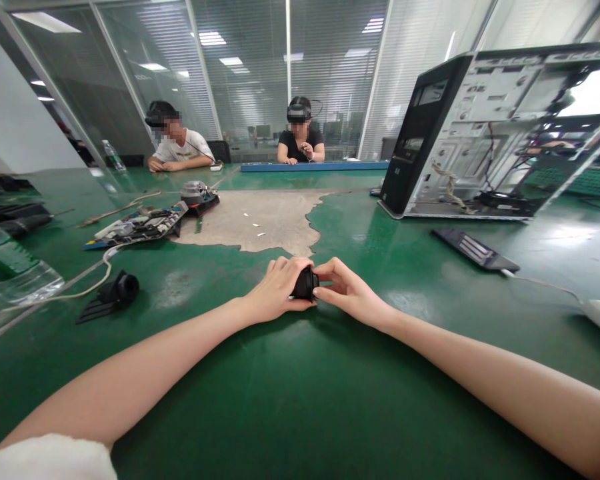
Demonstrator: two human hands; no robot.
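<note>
I locate the black part [306, 285] at the centre of the head view, near the far middle of the green table [290, 400], between the two hands. The left hand covers its left side from me, so I cannot read its full outline.

Just beyond the hands I note a bare grey-brown patch [275, 213] with ragged edges and small white scraps on it. To the left lies a ringed black piece [125, 287]; a pale cable [107, 267] runs past it. Beyond that I see a tilted circuit board [135, 227], with a round-topped component [197, 192] near its far end. A clear bottle [17, 260] lies at the left edge.

To the right I identify a dark flat device [475, 249] with a white lead [545, 279] at its near end. Behind it, an open computer case [430, 133] stands upright and blocks part of my view to the far right. Two people with headsets sit at the far side, one in white [183, 150], one in black [303, 137].

My left hand [280, 283] is curved around the part, fingers above, thumb below. My right hand [347, 293] is narrowed, thumb and forefinger gripping the part's right end.
</note>
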